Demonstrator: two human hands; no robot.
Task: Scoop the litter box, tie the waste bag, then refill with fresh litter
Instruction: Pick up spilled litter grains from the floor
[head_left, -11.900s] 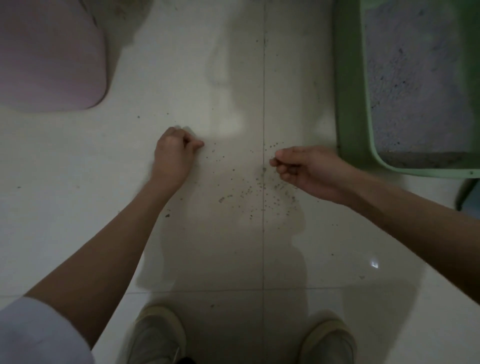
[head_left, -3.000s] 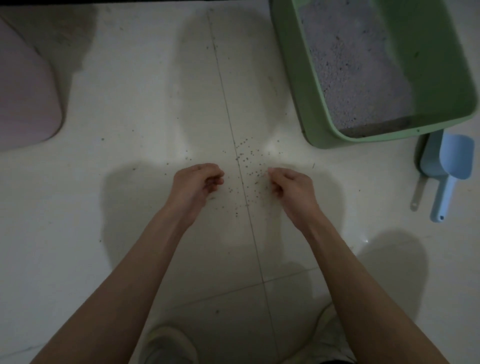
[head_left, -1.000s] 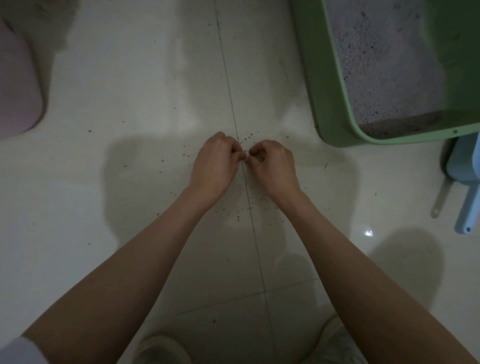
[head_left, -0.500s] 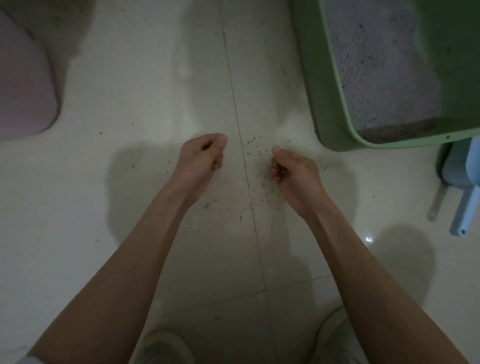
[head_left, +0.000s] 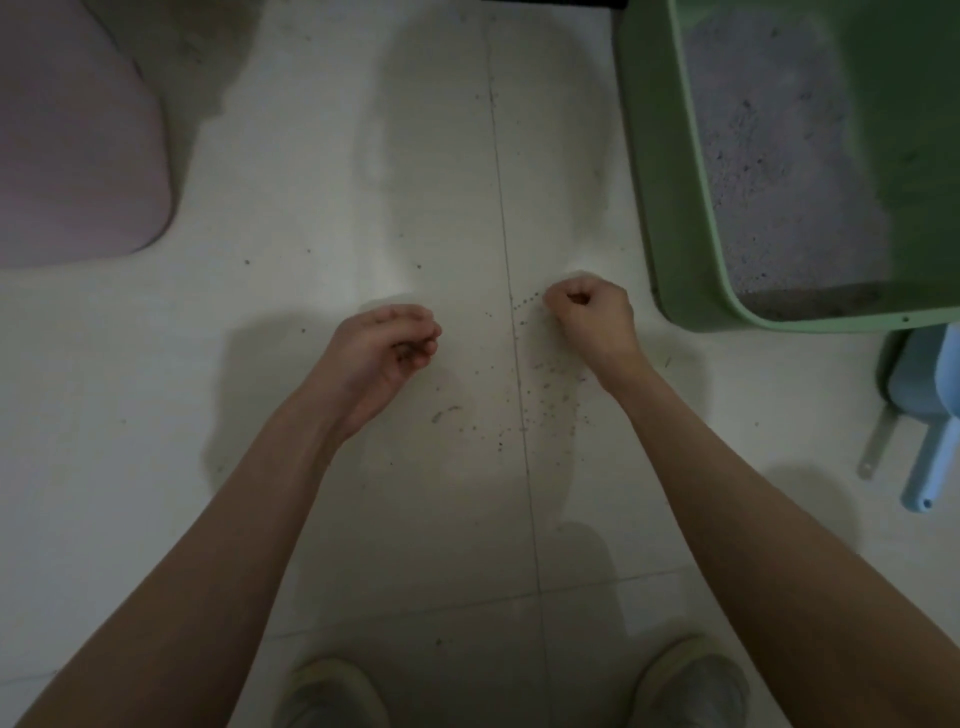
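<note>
You were gathering spilled litter grains (head_left: 540, 400) off the floor (head_left: 260, 467), just beside the near-left corner of the litter box (head_left: 670, 218). Your left hand (head_left: 382, 351) was cupped, fingers curled; whether it held grains I cannot tell. Your right hand (head_left: 589, 312), nearer the box, was clenched, contents hidden. In my judgement, sweeping grains into one pile before pinching would serve better. The box held pale litter (head_left: 769, 156), thin and dark at its near edge. A blue scoop (head_left: 930, 415) lay on the floor beside the box's near wall. No waste bag was visible.
</note>
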